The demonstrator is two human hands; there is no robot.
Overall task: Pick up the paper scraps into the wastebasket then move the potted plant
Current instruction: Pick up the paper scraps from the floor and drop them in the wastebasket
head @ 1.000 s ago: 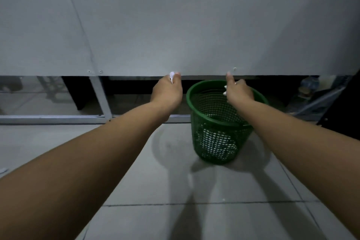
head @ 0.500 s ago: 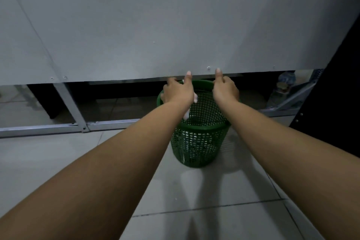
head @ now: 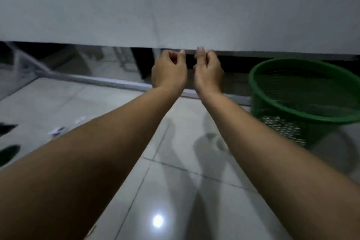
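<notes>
The green wastebasket (head: 303,101) runs off the right edge, so its right side is out of sight, and its inside is too dark and smeared to show any contents. Both forearms are cut by the bottom and side edges. The left hand (head: 169,71) and right hand (head: 208,73) show only their backs; their palms are hidden. Left of the near left forearm, pale paper scraps (head: 57,130) on the floor are blurred. Two dark shapes (head: 8,154) at the left edge are cut off and unreadable.
</notes>
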